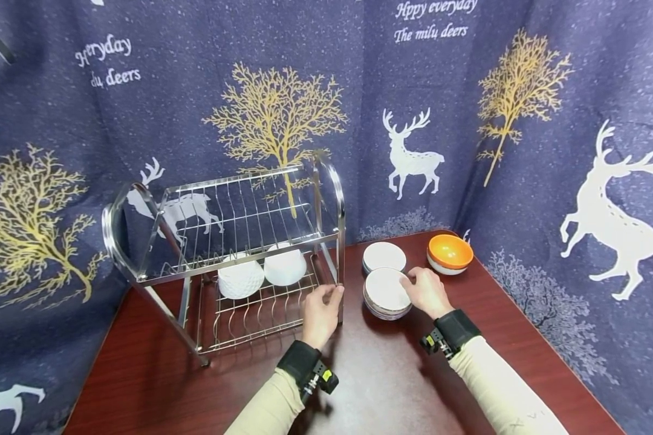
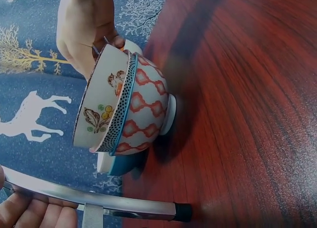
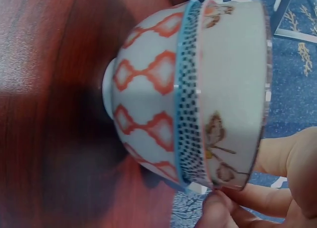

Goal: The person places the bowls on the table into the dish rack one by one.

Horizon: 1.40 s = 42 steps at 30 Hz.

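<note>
A nested stack of bowls stands on the table. Its floral top bowl (image 1: 387,289) has a cream outside, and the lowest bowl (image 2: 148,106) carries a red pattern. At the right side of the stack, my right hand (image 1: 428,294) pinches the top bowl's rim between thumb and fingers. My left hand (image 1: 320,315) holds the right front post of a metal dish rack (image 1: 341,260), with the thumb and fingers on either side of the bar in the left wrist view. On the rack's lower tier, a textured white bowl (image 1: 240,280) leans beside a plain white bowl (image 1: 285,267).
Behind the held stack stands another white bowl (image 1: 384,256). An orange bowl (image 1: 450,250) sits in a white one at the table's back right. A dark blue curtain (image 1: 370,181) with deer and trees hangs behind the reddish-brown table (image 1: 359,386).
</note>
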Available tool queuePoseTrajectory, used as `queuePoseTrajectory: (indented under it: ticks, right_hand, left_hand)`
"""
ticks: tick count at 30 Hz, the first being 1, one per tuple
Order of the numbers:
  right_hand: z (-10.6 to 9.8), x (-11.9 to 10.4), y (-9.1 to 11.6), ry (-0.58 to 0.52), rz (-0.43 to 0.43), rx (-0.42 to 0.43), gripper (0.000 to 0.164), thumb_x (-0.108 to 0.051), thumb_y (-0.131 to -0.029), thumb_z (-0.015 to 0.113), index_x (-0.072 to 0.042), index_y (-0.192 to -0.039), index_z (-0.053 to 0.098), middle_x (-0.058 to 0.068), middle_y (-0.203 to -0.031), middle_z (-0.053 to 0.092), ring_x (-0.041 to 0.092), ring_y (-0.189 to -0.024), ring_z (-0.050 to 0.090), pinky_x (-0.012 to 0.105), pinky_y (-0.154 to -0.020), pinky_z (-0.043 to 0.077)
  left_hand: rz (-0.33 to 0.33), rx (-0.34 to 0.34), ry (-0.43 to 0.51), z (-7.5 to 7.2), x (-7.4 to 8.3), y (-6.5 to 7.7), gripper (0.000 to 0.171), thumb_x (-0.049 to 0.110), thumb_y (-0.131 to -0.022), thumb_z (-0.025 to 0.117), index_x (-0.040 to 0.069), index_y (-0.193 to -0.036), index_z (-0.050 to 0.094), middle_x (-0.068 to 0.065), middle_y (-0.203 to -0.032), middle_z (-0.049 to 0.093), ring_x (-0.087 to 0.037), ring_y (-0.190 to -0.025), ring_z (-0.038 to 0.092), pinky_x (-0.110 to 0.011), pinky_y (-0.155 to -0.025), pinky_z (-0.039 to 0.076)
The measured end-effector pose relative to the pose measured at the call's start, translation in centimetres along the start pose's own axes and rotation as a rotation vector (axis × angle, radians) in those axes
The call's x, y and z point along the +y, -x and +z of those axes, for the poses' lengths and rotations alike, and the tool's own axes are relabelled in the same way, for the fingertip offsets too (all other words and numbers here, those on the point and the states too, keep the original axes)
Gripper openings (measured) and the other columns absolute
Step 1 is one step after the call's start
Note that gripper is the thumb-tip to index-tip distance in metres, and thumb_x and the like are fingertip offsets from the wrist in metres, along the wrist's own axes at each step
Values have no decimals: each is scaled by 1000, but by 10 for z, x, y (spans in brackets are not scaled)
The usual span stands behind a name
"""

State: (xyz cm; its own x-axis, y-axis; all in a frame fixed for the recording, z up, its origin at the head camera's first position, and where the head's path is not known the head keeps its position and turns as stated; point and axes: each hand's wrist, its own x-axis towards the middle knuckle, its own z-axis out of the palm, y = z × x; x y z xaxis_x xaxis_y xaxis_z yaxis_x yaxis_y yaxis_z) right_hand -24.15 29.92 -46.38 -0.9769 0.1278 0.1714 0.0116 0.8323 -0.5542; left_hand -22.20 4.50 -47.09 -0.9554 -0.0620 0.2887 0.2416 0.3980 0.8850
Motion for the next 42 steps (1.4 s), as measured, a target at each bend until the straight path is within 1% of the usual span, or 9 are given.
queuePoseTrajectory:
  ticks: [2,8,12,15,17,20,28,33,42]
  right_hand:
    - [3,2,-1,-2,-5,2,25,-20,-90,60,2,-99,67,18,-97,66,37,-91,61,52,-77,48]
    - [11,8,-1,31,-26,49,16,-13,-88,57,-3,-90,69,14,-89,66,36,-86,61,52,-72,48]
    - [12,5,0,51,-12,57,17,-14,-89,57,-5,-95,69,15,-93,67,39,-86,62,54,-70,49]
    - [12,2,2,49,29,63,20,-17,-90,57,-8,-101,70,14,-100,65,41,-88,62,55,-68,49]
    - [13,2,2,46,44,74,21,-19,-90,58,-9,-103,71,14,-102,63,42,-88,61,55,-67,49]
    - [13,0,2,52,35,102,21,-19,-90,58,-9,-105,71,15,-102,63,43,-88,61,56,-68,49]
    - [12,-5,3,90,19,151,21,-20,-92,58,-10,-107,69,12,-102,68,41,-84,63,57,-66,48]
    - [12,-7,5,110,-22,185,20,-21,-93,57,-11,-107,68,14,-99,69,41,-80,63,56,-62,48]
    - [14,-7,7,119,-65,212,18,-20,-94,56,-10,-106,65,16,-93,69,42,-74,63,56,-58,47]
  left_hand:
    - [-8,0,-7,0,0,0,30,33,-92,64,5,-102,71,-6,-84,72,-18,-76,68,-35,-74,54]
    - [-47,-38,23,1,-1,0,29,32,-92,63,5,-104,70,-8,-86,72,-14,-65,66,-26,-62,55]
    - [-50,-41,30,1,-2,-1,29,31,-93,63,6,-104,70,-8,-86,72,-15,-64,67,-24,-60,54]
    - [-51,-39,49,0,-1,0,28,31,-92,63,6,-103,70,-9,-87,72,-21,-66,69,-24,-58,54]
    - [-51,-39,52,1,-2,0,28,30,-92,63,5,-103,70,-9,-88,72,-23,-66,69,-24,-58,54]
    - [-44,-34,52,1,-1,0,28,30,-92,63,5,-103,70,-9,-86,72,-22,-66,69,-24,-59,54]
    - [-10,-13,43,1,-2,1,28,30,-92,64,4,-101,70,-8,-84,72,-14,-66,67,-24,-61,54]
    - [7,-10,58,1,-4,1,28,30,-92,64,3,-100,70,-9,-84,72,-14,-65,67,-23,-58,54]
    - [-4,-6,46,0,-3,1,27,29,-92,64,4,-101,70,-8,-88,72,-17,-74,68,-27,-65,55]
